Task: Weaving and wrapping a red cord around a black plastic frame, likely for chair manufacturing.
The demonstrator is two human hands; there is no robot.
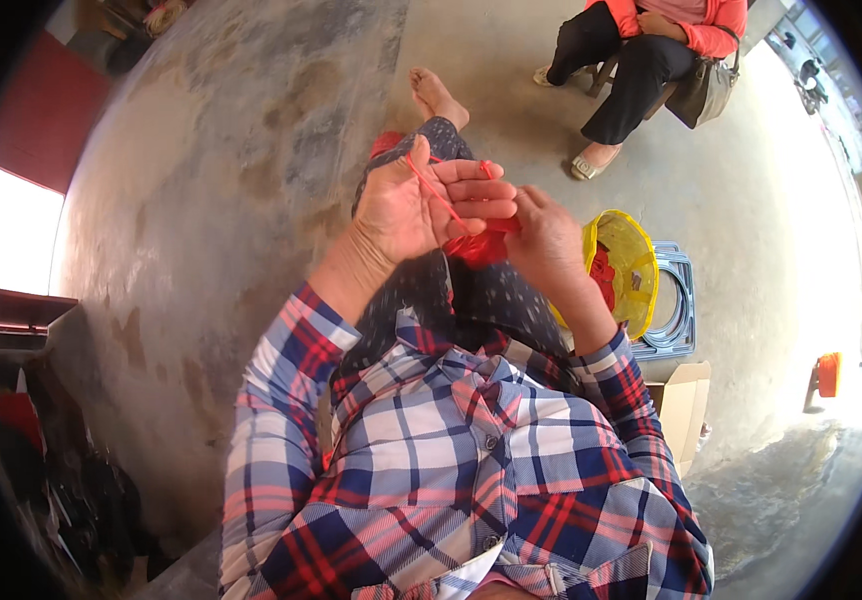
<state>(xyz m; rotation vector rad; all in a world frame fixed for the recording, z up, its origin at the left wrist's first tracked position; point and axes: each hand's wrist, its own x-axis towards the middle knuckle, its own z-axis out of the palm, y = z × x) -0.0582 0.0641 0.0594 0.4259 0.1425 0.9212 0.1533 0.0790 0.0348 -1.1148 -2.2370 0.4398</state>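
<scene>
My left hand is raised palm-up over my lap, with a red strand of yarn running across the palm and over the fingers. My right hand is closed on a small red knitted piece held between both hands. A thin needle or hook tip shows near my left fingertips, too small to make out. Both sleeves are a red, white and blue plaid shirt. My legs in dark dotted trousers stretch out ahead, ending in a bare foot.
A yellow mesh bag with red material stands at my right on a blue plastic stool. A cardboard box sits nearer. Another person in a coral top sits ahead right. The floor is bare concrete. Dark clutter lies at lower left.
</scene>
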